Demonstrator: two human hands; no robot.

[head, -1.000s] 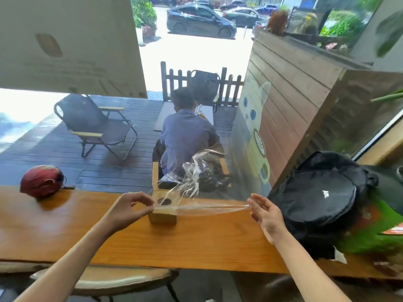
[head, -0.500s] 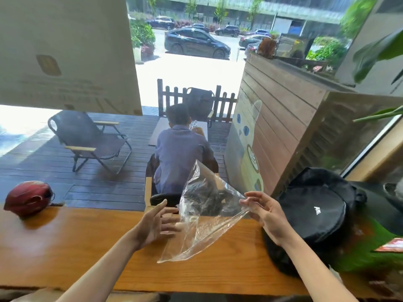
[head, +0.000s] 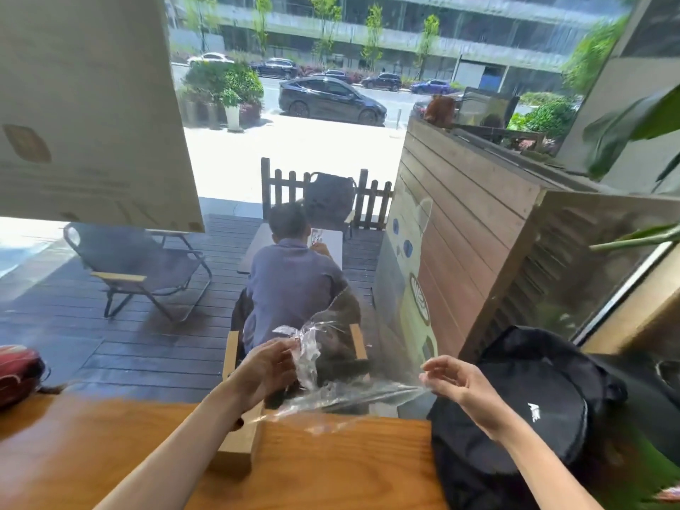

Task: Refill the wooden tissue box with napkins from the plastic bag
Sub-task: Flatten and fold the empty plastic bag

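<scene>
A clear plastic bag [head: 331,392] hangs crumpled in the air between my hands, above the far edge of the wooden counter [head: 110,447]. My left hand [head: 268,369] pinches its bunched upper end. My right hand [head: 456,384] pinches the stretched right corner. No napkins show inside the bag. The wooden tissue box [head: 241,439] stands on the counter under my left forearm, which hides its top.
A black backpack [head: 530,410] lies on the counter at right, touching my right forearm. A red helmet [head: 18,369] sits at the far left. Behind the window glass a person sits on a deck with chairs and a fence.
The bag went from spread open to bunched and pulled sideways. My left hand rose and took hold of its upper end. The view tilted up and the tissue box came back into sight.
</scene>
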